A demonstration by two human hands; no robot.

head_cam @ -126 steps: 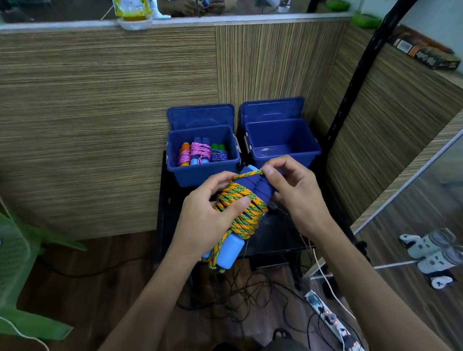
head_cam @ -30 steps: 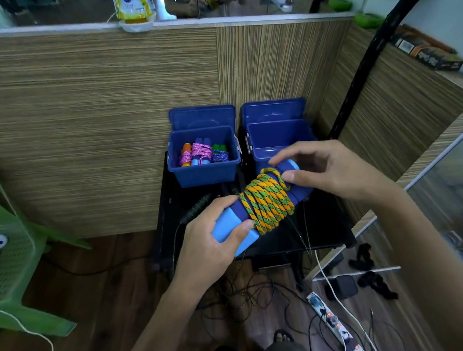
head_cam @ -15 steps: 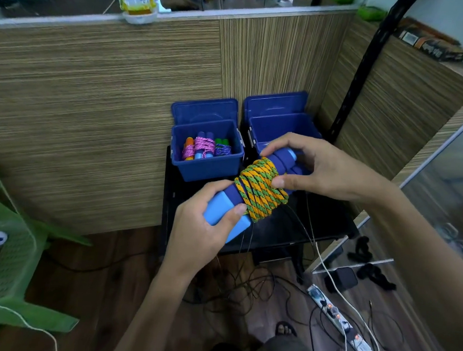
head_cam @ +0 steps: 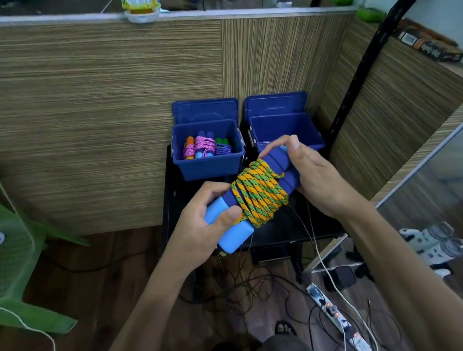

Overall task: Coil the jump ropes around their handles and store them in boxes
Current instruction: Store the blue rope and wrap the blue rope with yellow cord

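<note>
An orange-and-green jump rope [head_cam: 259,193] is wound tightly round its two blue handles, which lie side by side and slant up to the right. My left hand [head_cam: 200,226] grips the light-blue lower ends of the handles. My right hand [head_cam: 309,172] holds the dark-blue upper ends, fingers curled over the top. The bundle hangs in the air in front of two open blue boxes. The left box [head_cam: 205,170] holds several coiled ropes with coloured handles. The right box [head_cam: 284,129] shows nothing inside; my right hand covers its front.
Both boxes stand on a small black table [head_cam: 275,232] against a wood-grain partition. A green plastic chair [head_cam: 7,262] is at the left. Tangled cables and a power strip [head_cam: 338,319] lie on the wooden floor. A black pole [head_cam: 366,64] rises at the right.
The winding has ended since the earliest frame: the rope now sits fully coiled. Over the last second my right hand shifted from the coil to the handles' top ends; the bundle stays put.
</note>
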